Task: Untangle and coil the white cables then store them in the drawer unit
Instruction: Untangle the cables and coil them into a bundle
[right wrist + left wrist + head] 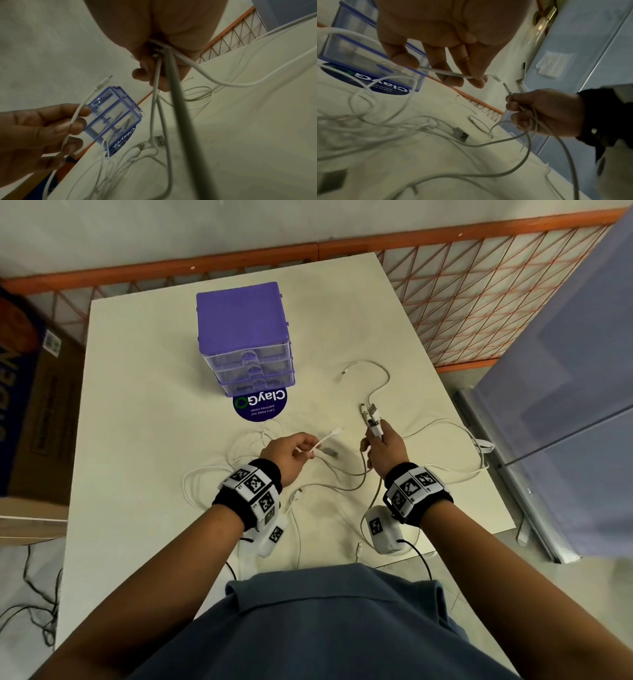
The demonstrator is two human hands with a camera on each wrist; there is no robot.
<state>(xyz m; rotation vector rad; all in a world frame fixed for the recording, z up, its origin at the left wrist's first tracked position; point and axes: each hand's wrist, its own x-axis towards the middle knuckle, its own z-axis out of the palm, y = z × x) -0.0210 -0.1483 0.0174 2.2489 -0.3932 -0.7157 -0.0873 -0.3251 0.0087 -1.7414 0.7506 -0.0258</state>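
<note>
Left hand [287, 455] pinches one cable end [329, 435]; right hand [385, 446] clutches a connector bundle [373, 419], probably sorting ends apart.

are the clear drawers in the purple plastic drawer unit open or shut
Shut: all three drawer fronts sit flush in the purple plastic drawer unit.

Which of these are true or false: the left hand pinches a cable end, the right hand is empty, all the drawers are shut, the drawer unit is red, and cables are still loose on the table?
1. The left hand pinches a cable end. True.
2. The right hand is empty. False: it grips a bunch of cable ends.
3. All drawers of the drawer unit are shut. True.
4. The drawer unit is red. False: it is purple with clear drawers.
5. Loose white cables lie on the table. True.
</note>
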